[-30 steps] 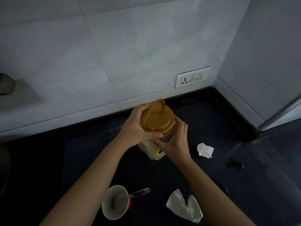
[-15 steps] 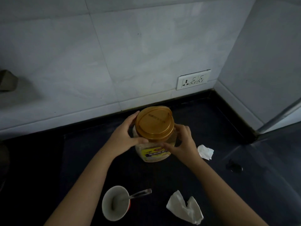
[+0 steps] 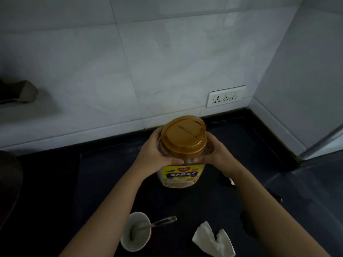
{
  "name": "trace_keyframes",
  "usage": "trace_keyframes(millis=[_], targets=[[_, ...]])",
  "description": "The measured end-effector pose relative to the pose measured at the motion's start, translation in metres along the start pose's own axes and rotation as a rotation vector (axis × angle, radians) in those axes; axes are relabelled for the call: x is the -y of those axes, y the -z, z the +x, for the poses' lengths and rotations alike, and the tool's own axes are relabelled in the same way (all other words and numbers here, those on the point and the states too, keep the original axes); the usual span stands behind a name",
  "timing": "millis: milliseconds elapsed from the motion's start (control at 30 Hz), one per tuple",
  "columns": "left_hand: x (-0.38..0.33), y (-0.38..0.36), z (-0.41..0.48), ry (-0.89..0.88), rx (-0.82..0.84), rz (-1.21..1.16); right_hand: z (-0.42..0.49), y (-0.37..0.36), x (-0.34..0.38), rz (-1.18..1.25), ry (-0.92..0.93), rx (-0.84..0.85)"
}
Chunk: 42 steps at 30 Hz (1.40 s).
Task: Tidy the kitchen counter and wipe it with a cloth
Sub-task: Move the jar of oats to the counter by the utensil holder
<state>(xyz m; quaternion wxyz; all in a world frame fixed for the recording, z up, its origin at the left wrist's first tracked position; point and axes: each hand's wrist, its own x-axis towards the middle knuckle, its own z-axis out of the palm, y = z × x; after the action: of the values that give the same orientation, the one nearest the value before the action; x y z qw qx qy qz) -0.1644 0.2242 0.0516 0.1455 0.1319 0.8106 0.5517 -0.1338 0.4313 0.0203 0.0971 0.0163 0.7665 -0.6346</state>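
Note:
A clear plastic jar (image 3: 179, 176) with a gold lid (image 3: 183, 135) and a yellow label stands upright over the dark counter (image 3: 104, 182), near the back wall. My left hand (image 3: 153, 154) wraps its left shoulder and my right hand (image 3: 216, 153) wraps its right shoulder, thumbs nearly meeting at the front below the lid. The lid's handle lies flat. I cannot tell whether the jar's base touches the counter.
A white cup (image 3: 136, 231) with a spoon (image 3: 157, 223) stands near the front. A crumpled white tissue (image 3: 213, 240) lies to its right; another scrap (image 3: 232, 181) peeks from behind my right forearm. A wall socket (image 3: 225, 96) sits above the back right corner.
The lid's handle folded down flat. Both hands shifted from the lid to the jar's shoulders, and the jar turned upright with its label facing me.

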Motion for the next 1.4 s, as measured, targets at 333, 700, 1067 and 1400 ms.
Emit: trace_keyframes(millis=[333, 700, 1067, 1400], targets=[[-0.099, 0.002, -0.060, -0.210, -0.210, -0.094, -0.059, 0.015, 0.097, 0.096, 0.354, 0.040], [-0.133, -0.052, -0.195, -0.187, -0.646, -0.251, -0.140, 0.003, 0.122, 0.095, 0.344, 0.311], [-0.081, -0.085, -0.373, 0.045, -1.109, -0.206, -0.205, -0.117, 0.089, -0.003, 0.270, 0.868], [-0.029, -0.105, -0.544, 0.256, -1.535, -0.259, -0.302, -0.280, 0.063, -0.157, 0.188, 1.317]])
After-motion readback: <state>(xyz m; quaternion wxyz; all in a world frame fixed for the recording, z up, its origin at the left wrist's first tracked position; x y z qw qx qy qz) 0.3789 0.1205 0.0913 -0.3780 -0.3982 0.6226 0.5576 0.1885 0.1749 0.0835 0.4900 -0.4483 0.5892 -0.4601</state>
